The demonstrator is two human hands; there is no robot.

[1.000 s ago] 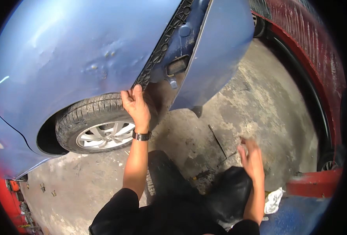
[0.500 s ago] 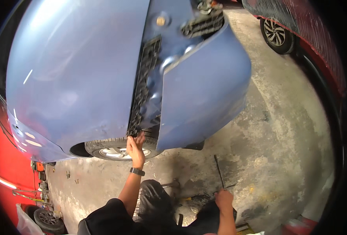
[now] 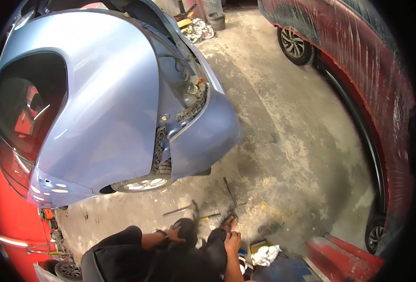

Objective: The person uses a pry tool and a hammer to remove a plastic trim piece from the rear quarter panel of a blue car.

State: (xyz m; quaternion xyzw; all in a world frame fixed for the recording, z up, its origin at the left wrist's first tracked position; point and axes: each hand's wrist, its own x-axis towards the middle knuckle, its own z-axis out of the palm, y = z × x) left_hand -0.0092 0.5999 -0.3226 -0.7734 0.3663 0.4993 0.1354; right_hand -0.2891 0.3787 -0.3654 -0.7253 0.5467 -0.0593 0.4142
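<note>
My left hand [image 3: 174,233] rests on my left knee with its fingers spread, holding nothing. On my other leg lies my right hand [image 3: 233,241], its fingers draped over the knee and empty. Ahead stands a blue car [image 3: 100,103] with its rear bumper [image 3: 203,136] hanging away from the body at the corner. Black bracing [image 3: 160,150] shows in that gap, above the rear wheel [image 3: 146,184]. Neither hand touches the car.
On the concrete floor lie a hammer [image 3: 179,210], a yellow-handled tool [image 3: 210,217] and a long dark rod [image 3: 229,190]. A red car under plastic film [image 3: 353,61] stands at right. White crumpled material [image 3: 266,255] and a red object [image 3: 342,258] are near my right side.
My left hand has come down from the bumper gap onto my knee. My right hand still rests on my leg. The view has shifted back, showing more of both cars.
</note>
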